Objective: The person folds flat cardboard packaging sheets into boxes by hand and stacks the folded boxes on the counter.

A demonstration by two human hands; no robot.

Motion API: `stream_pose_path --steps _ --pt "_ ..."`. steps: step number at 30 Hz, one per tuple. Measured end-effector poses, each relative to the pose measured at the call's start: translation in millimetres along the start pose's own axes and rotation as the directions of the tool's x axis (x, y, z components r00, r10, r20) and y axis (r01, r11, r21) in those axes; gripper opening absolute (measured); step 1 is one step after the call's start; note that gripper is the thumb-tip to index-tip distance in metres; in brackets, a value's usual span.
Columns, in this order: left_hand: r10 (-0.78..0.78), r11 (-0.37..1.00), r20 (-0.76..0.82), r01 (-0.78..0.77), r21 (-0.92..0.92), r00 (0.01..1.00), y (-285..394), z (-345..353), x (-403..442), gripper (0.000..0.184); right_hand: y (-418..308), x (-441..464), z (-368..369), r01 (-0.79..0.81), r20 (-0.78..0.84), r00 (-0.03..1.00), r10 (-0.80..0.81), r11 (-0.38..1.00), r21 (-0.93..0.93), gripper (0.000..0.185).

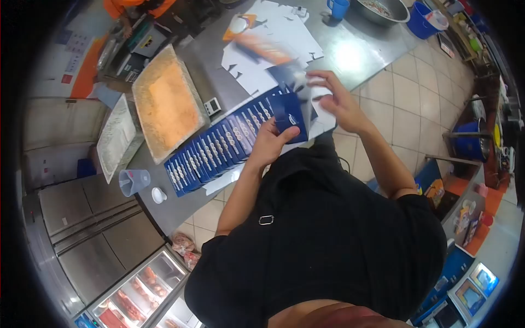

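My left hand [269, 143] grips a dark blue printed carton [293, 113], with the thumb pressed on its face. Right of it, my right hand [342, 104] is raised with fingers apart, close to a motion-blurred blue and pale piece [298, 76] at the carton's far edge. Whether that piece belongs to the same carton, I cannot tell. A long overlapping row of similar flat blue cartons [210, 150] lies along the table edge, running from lower left up to my left hand.
Beyond the row stand a tray of orange crumbs [169, 106] and a tray of whitish powder [120, 134]. White cardboard sheets [295, 33], a small scale [212, 106], a clear cup [135, 181], a blue mug [338, 8] and a metal bowl [383, 10] sit on the steel table. A person in orange [131, 6] stands opposite.
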State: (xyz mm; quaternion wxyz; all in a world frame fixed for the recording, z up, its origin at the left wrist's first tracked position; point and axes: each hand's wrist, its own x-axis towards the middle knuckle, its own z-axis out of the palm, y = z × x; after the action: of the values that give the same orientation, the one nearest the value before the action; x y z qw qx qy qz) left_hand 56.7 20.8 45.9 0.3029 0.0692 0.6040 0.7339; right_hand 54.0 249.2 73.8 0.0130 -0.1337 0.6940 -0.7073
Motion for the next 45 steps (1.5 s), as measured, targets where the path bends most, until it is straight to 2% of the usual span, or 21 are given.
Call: stream_pose_path --steps 5,6,7,9,11,12,13,16,18,20,21,22,23,25,27,30,36,39,41,44,45 --pt "-0.094 0.994 0.384 0.064 0.09 0.918 7.1 20.7 -21.3 0.052 0.3 -14.2 -8.0 -0.154 0.098 0.985 0.145 0.983 0.098 0.022" --pt "-0.095 0.985 0.445 0.018 0.173 0.89 6.9 22.6 -21.4 0.057 -2.9 -16.9 -6.7 -0.142 0.251 0.956 0.15 0.989 -0.051 0.017" --pt "-0.099 0.985 0.447 0.023 0.172 0.889 6.0 22.1 -21.0 0.057 -7.1 -19.5 -5.5 -0.104 0.396 0.901 0.175 0.975 -0.195 0.013" --pt "-0.183 0.937 0.448 0.018 0.348 0.875 4.1 20.4 -19.0 0.063 -18.8 -20.6 -5.7 -0.142 0.373 0.903 0.212 0.968 -0.208 0.012" --pt "-0.191 0.969 0.367 0.114 0.22 0.91 2.1 25.6 -19.4 0.074 -24.8 -20.6 -12.1 0.175 0.468 0.882 0.048 0.89 -0.421 0.012" --pt "-0.155 0.988 0.309 0.141 0.069 0.938 5.4 27.8 -20.1 0.08 -23.6 -20.4 -15.8 0.189 0.493 0.87 0.024 0.907 -0.377 0.016" --pt "-0.128 0.985 0.243 0.153 -0.084 0.961 7.3 29.4 -20.2 0.087 -25.6 -21.4 -17.5 0.19 0.491 0.871 0.021 0.907 -0.375 0.016" --pt "-0.071 0.997 0.222 0.073 -0.002 0.972 1.2 25.4 -18.7 0.101 -32.6 -20.6 -18.5 0.019 0.491 0.851 0.187 0.923 -0.385 0.022" --pt "-0.049 0.998 0.236 0.04 0.044 0.97 -0.1 21.9 -19.9 0.103 -25.5 -19.5 -12.6 -0.138 0.229 0.931 0.284 0.856 -0.498 0.027" --pt "-0.014 0.998 0.166 0.025 -0.066 0.986 1.4 20.1 -21.3 0.107 -17.1 -24.9 -8.8 -0.095 0.213 0.95 0.228 0.861 -0.5 0.028" --pt "-0.012 0.998 0.165 0.023 -0.063 0.986 2.8 20.4 -21.9 0.107 -15.2 -26.4 -8.8 -0.052 0.197 0.965 0.173 0.862 -0.504 0.029" --pt "-0.013 0.998 0.181 0.023 -0.055 0.983 5.0 20.9 -22.7 0.108 -18.4 -23.7 -13.5 -0.038 0.364 0.902 0.233 0.882 -0.47 0.032" --pt "-0.018 0.999 0.196 0.028 -0.046 0.98 7.2 21.4 -24.4 0.109 -19.8 -25.0 -13.1 -0.037 0.367 0.901 0.231 0.884 -0.466 0.032" --pt "-0.029 0.998 0.198 0.019 0.054 0.98 10.9 18.0 -22.9 0.109 -22.7 -29.5 -10.3 0.16 0.503 0.856 0.122 0.862 -0.481 0.037" --pt "0.033 0.997 0.226 -0.047 0.057 0.974 11.0 14.3 -18.8 0.109 -23.1 -24.7 -10.2 0.066 0.481 0.854 0.2 0.875 -0.48 0.04" --pt "0.056 0.998 0.209 -0.063 0.026 0.976 18.5 15.9 -18.2 0.111 -22.8 -19.9 -15.4 -0.106 0.382 0.898 0.22 0.949 -0.297 0.038" --pt "0.093 0.993 0.212 -0.105 0.046 0.973 27.5 9.4 -18.3 0.113 -12.3 -17.6 -11.1 0.119 0.385 0.921 0.06 0.898 -0.424 0.036" --pt "0.084 0.994 0.212 -0.096 0.046 0.974 30.4 15.2 -20.3 0.113 -19.3 -23.3 -9.9 0.087 0.483 0.856 0.186 0.869 -0.488 0.033" --pt "0.076 0.994 0.191 -0.088 0.059 0.979 32.6 16.6 -19.8 0.113 -18.2 -24.8 -6.8 0.135 0.498 0.857 0.132 0.875 -0.465 0.044" --pt "0.104 0.994 0.188 -0.108 0.011 0.977 36.5 12.1 -14.6 0.112 -37.3 -25.7 4.2 0.183 0.394 0.913 0.106 0.757 -0.627 0.074" --pt "0.115 0.993 0.162 -0.116 0.0 0.98 38.0 9.8 -13.7 0.102 -38.3 -23.5 1.4 0.184 0.394 0.913 0.106 0.756 -0.628 0.074"
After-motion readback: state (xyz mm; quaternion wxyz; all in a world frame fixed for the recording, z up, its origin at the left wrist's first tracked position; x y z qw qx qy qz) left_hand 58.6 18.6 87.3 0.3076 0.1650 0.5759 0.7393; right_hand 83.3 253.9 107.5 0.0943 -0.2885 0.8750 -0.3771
